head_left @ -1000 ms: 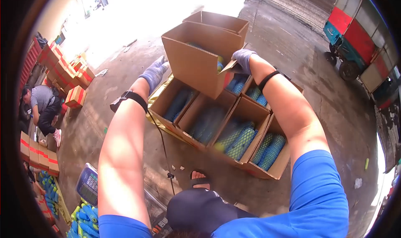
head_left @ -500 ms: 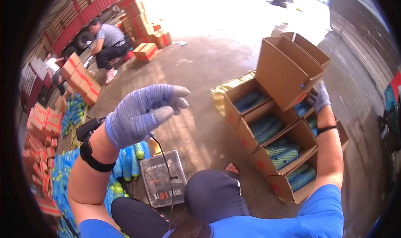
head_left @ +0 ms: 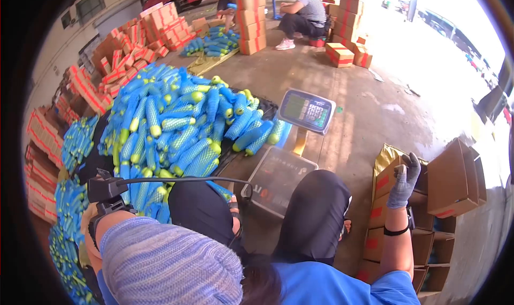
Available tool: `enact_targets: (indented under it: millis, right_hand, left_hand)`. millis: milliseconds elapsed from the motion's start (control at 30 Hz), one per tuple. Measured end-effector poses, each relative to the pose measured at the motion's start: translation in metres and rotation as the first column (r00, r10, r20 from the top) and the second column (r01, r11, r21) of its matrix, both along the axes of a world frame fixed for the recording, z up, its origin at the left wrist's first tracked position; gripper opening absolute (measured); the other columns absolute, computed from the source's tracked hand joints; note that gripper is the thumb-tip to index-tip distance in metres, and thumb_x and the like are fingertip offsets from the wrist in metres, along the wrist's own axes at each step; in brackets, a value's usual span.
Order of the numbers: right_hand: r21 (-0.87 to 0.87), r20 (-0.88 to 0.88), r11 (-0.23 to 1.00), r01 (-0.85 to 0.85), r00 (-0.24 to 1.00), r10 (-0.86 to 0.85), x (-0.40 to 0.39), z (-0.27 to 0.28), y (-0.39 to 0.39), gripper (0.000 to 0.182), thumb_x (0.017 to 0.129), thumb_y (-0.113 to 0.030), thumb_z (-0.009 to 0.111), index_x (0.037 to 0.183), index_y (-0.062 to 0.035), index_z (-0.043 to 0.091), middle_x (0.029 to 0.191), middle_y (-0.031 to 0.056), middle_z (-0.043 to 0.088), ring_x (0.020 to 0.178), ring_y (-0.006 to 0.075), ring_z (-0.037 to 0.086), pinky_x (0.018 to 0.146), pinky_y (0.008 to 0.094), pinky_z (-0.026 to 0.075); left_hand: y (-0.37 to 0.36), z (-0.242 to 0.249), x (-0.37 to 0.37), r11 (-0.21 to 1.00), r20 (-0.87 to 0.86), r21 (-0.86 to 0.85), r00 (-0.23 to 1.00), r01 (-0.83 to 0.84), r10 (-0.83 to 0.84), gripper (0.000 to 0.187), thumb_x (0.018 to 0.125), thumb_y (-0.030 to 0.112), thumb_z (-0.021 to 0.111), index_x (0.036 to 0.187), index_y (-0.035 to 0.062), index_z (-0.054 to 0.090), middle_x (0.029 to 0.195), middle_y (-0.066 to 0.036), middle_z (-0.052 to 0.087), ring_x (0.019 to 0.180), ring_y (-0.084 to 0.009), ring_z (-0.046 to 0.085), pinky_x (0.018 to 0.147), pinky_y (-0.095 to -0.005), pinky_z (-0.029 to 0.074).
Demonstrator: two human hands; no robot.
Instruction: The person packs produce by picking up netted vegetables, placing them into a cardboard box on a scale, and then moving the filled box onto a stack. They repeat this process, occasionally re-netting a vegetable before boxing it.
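Observation:
My left hand [head_left: 171, 265], in a pale purple knit glove, is very near the camera at the bottom left; its fingers are hidden. My right hand [head_left: 405, 182], gloved in grey, is raised with fingers apart and nothing between them. It is in front of open cartons [head_left: 379, 214] at the right, beside an empty brown carton [head_left: 452, 182]. A large pile of green produce in blue net sleeves [head_left: 171, 123] lies at the left. Between my knees and the pile is a weighing scale [head_left: 278, 179] with its display [head_left: 306, 109] on a post.
Taped cartons [head_left: 160, 24] are heaped at the far left; others stand stacked [head_left: 251, 26] at the back. One person [head_left: 308, 13] in a striped top sits on a low seat, and another [head_left: 227, 5] crouches near more netted produce [head_left: 214, 41]. A black cable crosses the scale.
The view has swung left, showing more of the pile. My left hand has come close to the camera. My right hand has left the carton it was beside and is now raised.

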State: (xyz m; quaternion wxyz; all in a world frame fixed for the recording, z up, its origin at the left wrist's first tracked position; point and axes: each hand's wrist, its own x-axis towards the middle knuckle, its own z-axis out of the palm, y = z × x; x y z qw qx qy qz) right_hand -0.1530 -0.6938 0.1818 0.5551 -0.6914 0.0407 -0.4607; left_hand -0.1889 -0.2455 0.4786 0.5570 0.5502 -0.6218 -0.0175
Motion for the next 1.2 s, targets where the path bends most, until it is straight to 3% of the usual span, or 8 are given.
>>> enact_targets:
  millis: [67, 200, 433, 567, 767, 933, 1000, 1200]
  right_hand:
    - [-0.008, -0.024, 0.992, -0.127, 0.992, 0.127, 0.021, 0.023, 0.058, 0.055, 0.096, -0.026, 0.063, 0.143, -0.0033, 0.044, 0.126, 0.0111, 0.059, 0.086, 0.0102, 0.055, 0.079, 0.0248, 0.046]
    - [-0.135, -0.038, 0.944, -0.302, 0.953, 0.299, 0.047, 0.056, 0.146, 0.055, 0.096, -0.028, 0.062, 0.142, -0.0018, 0.044, 0.127, 0.0124, 0.058, 0.088, 0.0123, 0.057, 0.080, 0.0255, 0.046]
    - [-0.290, -0.119, 0.779, -0.556, 0.828, 0.548, 0.084, 0.090, 0.259, 0.047, 0.099, -0.017, 0.054, 0.140, 0.0043, 0.044, 0.134, 0.0162, 0.056, 0.096, 0.0160, 0.059, 0.082, 0.0302, 0.049]
    - [-0.362, -0.247, 0.670, -0.649, 0.759, 0.602, 0.098, 0.080, 0.301, 0.047, 0.100, -0.019, 0.052, 0.140, 0.0045, 0.045, 0.135, 0.0153, 0.055, 0.099, 0.0181, 0.058, 0.086, 0.0311, 0.049]
    - [-0.439, -0.477, 0.553, -0.708, 0.705, 0.524, 0.123, 0.061, 0.335, 0.045, 0.099, -0.020, 0.054, 0.139, 0.0007, 0.049, 0.137, 0.0128, 0.052, 0.116, 0.0208, 0.056, 0.095, 0.0325, 0.049]
    - [-0.454, -0.494, 0.564, -0.690, 0.722, 0.484, 0.138, 0.066, 0.345, 0.044, 0.099, -0.017, 0.055, 0.139, 0.0007, 0.049, 0.135, 0.0127, 0.054, 0.119, 0.0210, 0.054, 0.099, 0.0328, 0.047]
    - [-0.500, -0.426, 0.551, -0.669, 0.743, 0.516, 0.141, 0.064, 0.349, 0.044, 0.098, -0.015, 0.056, 0.139, 0.0006, 0.049, 0.135, 0.0126, 0.054, 0.119, 0.0208, 0.054, 0.100, 0.0330, 0.046]
    - [-0.427, -0.551, 0.441, -0.789, 0.614, 0.565, 0.131, 0.068, 0.352, 0.034, 0.097, -0.007, 0.058, 0.130, 0.0008, 0.056, 0.109, 0.0054, 0.059, 0.099, 0.0132, 0.059, 0.082, 0.0260, 0.050]
  left_hand:
    - [0.030, -0.013, -0.038, 0.943, -0.062, -0.100, 0.948, -0.318, 0.313, 0.038, 0.078, 0.032, 0.078, 0.116, 0.0315, 0.074, 0.067, 0.000, 0.053, 0.044, -0.0187, 0.043, 0.043, -0.0350, 0.030]
    - [0.113, -0.022, -0.022, 0.765, -0.238, 0.182, 0.783, 0.617, -0.575, 0.047, 0.082, 0.031, 0.080, 0.128, 0.0228, 0.069, 0.066, -0.002, 0.055, 0.043, -0.0198, 0.049, 0.038, -0.0356, 0.029]
    - [0.253, -0.097, -0.159, 0.966, -0.236, -0.001, 0.939, -0.258, 0.251, 0.015, 0.095, 0.020, 0.064, 0.095, 0.0066, 0.071, 0.075, -0.009, 0.065, 0.055, -0.0145, 0.056, 0.052, -0.0303, 0.044]
    - [0.309, -0.227, -0.247, 0.194, -0.599, 0.238, 0.013, -0.952, 0.801, 0.019, 0.095, 0.012, 0.062, 0.112, 0.0040, 0.067, 0.096, -0.007, 0.065, 0.081, -0.0149, 0.062, 0.078, -0.0295, 0.049]
    - [0.392, -0.507, -0.409, -0.785, 0.144, 0.619, -0.986, 0.022, 0.086, 0.054, 0.092, 0.026, 0.069, 0.137, 0.0016, 0.051, 0.131, -0.017, 0.058, 0.122, -0.0287, 0.055, 0.104, -0.0367, 0.045]
    - [0.430, -0.496, -0.491, -0.363, 0.449, 0.645, -0.718, 0.672, -0.532, 0.082, 0.087, 0.055, 0.070, 0.144, 0.0020, 0.044, 0.143, -0.021, 0.050, 0.134, -0.0349, 0.047, 0.111, -0.0437, 0.040]
    - [0.493, -0.625, -0.623, -0.288, -0.588, 0.801, -0.602, -0.525, -0.540, 0.081, 0.086, 0.054, 0.071, 0.143, 0.0026, 0.045, 0.138, -0.019, 0.056, 0.127, -0.0330, 0.054, 0.106, -0.0533, 0.044]
    - [0.434, -0.541, -0.516, -0.524, -0.741, 0.646, -0.621, -0.555, -0.257, 0.040, 0.092, 0.018, 0.071, 0.127, 0.0057, 0.057, 0.115, -0.011, 0.068, 0.100, -0.0334, 0.067, 0.084, -0.0553, 0.055]
